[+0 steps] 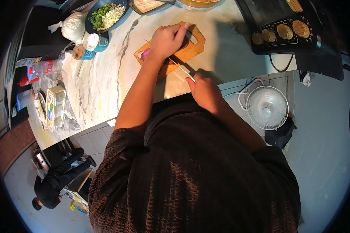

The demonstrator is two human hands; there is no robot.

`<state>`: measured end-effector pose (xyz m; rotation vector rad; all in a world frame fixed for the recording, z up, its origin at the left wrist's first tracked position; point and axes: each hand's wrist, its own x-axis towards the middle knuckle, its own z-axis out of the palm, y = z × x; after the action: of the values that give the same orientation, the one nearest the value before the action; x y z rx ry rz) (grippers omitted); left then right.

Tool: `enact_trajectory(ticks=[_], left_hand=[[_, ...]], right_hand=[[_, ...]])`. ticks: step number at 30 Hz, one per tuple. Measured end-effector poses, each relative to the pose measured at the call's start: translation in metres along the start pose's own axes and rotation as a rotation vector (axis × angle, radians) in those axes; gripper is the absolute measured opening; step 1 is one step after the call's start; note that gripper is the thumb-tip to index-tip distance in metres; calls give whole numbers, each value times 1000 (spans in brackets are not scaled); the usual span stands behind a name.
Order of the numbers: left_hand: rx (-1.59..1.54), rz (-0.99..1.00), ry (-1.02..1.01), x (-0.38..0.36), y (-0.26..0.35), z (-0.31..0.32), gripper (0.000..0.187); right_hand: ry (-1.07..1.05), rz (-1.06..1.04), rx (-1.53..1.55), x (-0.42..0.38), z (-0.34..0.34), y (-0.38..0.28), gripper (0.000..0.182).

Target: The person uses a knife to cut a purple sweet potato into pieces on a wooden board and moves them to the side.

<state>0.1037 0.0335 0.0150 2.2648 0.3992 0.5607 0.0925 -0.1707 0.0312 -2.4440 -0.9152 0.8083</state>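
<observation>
A wooden cutting board (pixel 198 47) with a handle hole lies on the marble-patterned counter. My left hand (pixel 168 40) is over the board, its fingers curled down on a purple-skinned red onion (pixel 185 42) that is mostly hidden beneath it. Another purple onion piece (pixel 145 54) shows at the board's left side, beside my wrist. Closed around the handle of a knife (pixel 181 68), my right hand (pixel 207 92) is at the counter's near edge. The thin blade slants up and left across the board toward my left hand; its tip is hidden.
A dark bowl of chopped greens and white pieces (pixel 107 16) stands back left, near a tied plastic bag (pixel 73 28) and lidded jars (pixel 96 42). An egg carton (pixel 55 106) sits far left. A black griddle appliance (pixel 286 33) is right; below stands a fan (pixel 267 107). Another person (pixel 56 182) is lower left.
</observation>
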Motion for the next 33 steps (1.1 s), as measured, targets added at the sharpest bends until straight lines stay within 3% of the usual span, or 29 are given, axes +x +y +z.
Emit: enact_trajectory(ticks=[4, 10, 26, 31, 33], left_hand=[[-15, -205, 13, -2, -3, 0, 47], [34, -248, 29, -2, -2, 4, 47], [-68, -249, 92, -1, -18, 4, 44], [108, -109, 118, 1, -12, 14, 44], [85, -165, 96, 0, -13, 12, 43]], right_hand=[[-9, 14, 2, 0, -3, -1, 37], [-47, 39, 13, 3, -9, -3, 38], [-59, 22, -8, 3, -14, -16, 39], [-130, 70, -11, 6, -15, -11, 39], [-115, 76, -13, 4, -16, -12, 41]])
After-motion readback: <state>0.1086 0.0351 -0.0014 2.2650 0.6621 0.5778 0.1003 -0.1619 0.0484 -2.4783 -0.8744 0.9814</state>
